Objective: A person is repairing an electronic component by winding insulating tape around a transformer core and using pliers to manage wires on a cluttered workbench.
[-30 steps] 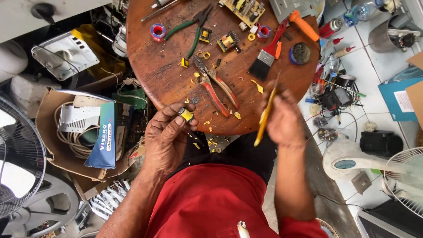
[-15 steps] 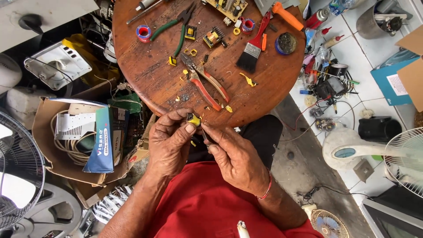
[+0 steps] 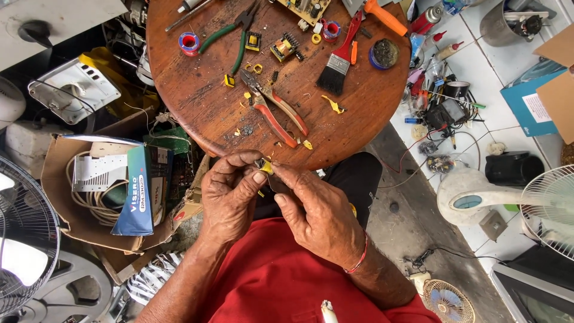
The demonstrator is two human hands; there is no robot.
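Both hands meet just below the near edge of a round wooden table (image 3: 197, 101). My left hand (image 3: 230, 197) pinches a small yellow-wrapped part (image 3: 265, 166) between thumb and fingers. My right hand (image 3: 317, 212) closes on the same part from the right, fingertips touching it. Most of the part is hidden by the fingers. Red-handled pliers (image 3: 276, 113) lie on the table just above the hands, with yellow scraps (image 3: 333, 105) around them.
On the table lie green-handled pliers (image 3: 230, 36), a paintbrush (image 3: 338, 60), tape rolls (image 3: 189, 42), a circuit board (image 3: 302, 8) and small components. An open cardboard box (image 3: 66, 197) with a blue carton stands left. Fans (image 3: 541, 197), wires and tools crowd the tiled floor right.
My right hand put away the long yellow tool it held a second ago and came in to the small part. The view has shifted so the table sits higher in frame.
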